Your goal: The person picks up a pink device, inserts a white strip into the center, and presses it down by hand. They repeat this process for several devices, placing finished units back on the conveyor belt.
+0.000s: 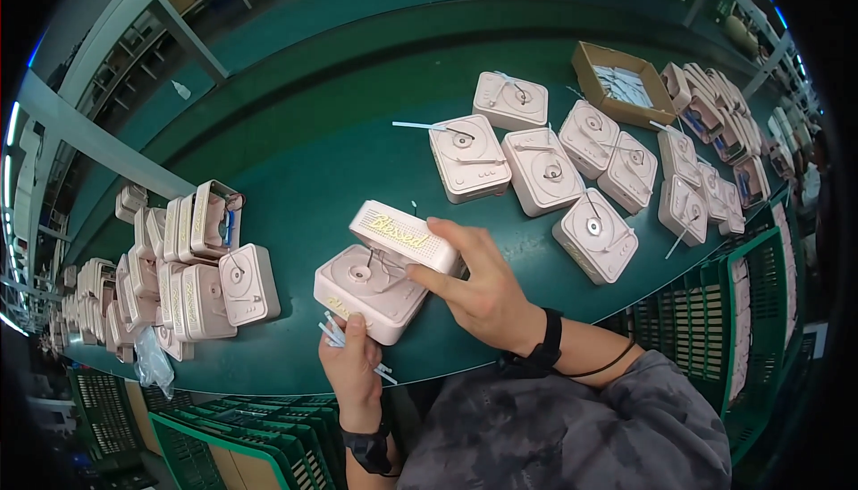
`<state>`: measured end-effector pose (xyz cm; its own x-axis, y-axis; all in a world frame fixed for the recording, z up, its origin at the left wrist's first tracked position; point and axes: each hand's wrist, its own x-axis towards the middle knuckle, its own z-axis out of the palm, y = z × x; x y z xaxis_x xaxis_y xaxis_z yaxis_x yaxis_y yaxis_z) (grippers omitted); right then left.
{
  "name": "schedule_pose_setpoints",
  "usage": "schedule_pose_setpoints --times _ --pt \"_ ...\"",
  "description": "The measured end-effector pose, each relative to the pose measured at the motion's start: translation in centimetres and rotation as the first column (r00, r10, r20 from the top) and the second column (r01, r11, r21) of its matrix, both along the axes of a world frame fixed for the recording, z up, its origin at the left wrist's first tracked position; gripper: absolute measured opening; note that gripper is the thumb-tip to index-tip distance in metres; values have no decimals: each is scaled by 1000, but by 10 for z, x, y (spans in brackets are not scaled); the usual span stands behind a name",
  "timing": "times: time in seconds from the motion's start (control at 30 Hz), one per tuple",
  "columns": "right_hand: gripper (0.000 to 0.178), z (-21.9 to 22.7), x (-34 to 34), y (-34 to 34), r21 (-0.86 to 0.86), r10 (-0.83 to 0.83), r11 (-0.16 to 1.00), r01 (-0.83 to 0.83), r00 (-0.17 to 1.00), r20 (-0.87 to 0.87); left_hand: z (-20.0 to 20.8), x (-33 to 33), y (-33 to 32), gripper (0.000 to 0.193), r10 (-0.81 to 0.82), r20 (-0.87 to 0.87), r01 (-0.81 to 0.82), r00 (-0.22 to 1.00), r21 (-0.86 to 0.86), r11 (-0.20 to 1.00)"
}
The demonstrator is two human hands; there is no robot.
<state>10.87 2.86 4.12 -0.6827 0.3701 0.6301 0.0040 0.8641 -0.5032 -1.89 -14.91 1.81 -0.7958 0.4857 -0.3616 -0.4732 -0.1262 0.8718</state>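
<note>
My right hand grips a pale pink record-player-shaped casing by its right end, thumb below and fingers on top. Its perforated side with raised yellow lettering faces up. Beneath it lies a second pink casing, its turntable top facing up; thin dark wires show in the gap between the two. My left hand is closed around several thin white strips, which stick out on both sides of it. The left thumb rests at the lower casing's near edge.
More pink casings stand in rows on the left and lie scattered at the right of the green table. A cardboard box holds white strips. A plastic bag sits by the left rows. Green crates stand below the near edge.
</note>
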Motion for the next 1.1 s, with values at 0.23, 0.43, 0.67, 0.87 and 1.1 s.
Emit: schedule_pose_setpoints --times 0.23,0.43,0.67,0.87,1.1 --pt "42 12 12 -4 179 145 971 -157 986 79 13 11 9 20 28 -48 -27 998 16 1000" --pt "43 12 17 -1 207 161 965 -160 987 14 13 15 17 20 86 -305 -109 949 -62 992" --pt "34 34 26 17 182 -5 983 17 998 -63 -7 -36 -23 19 37 -118 -40 992 -25 999" --pt "18 14 53 15 484 24 866 -122 979 204 -24 -103 -49 24 149 -290 -204 945 -169 964" --pt "12 -22 53 -5 435 212 819 -375 901 378 -37 -107 -70 24 133 -729 -512 672 -328 794"
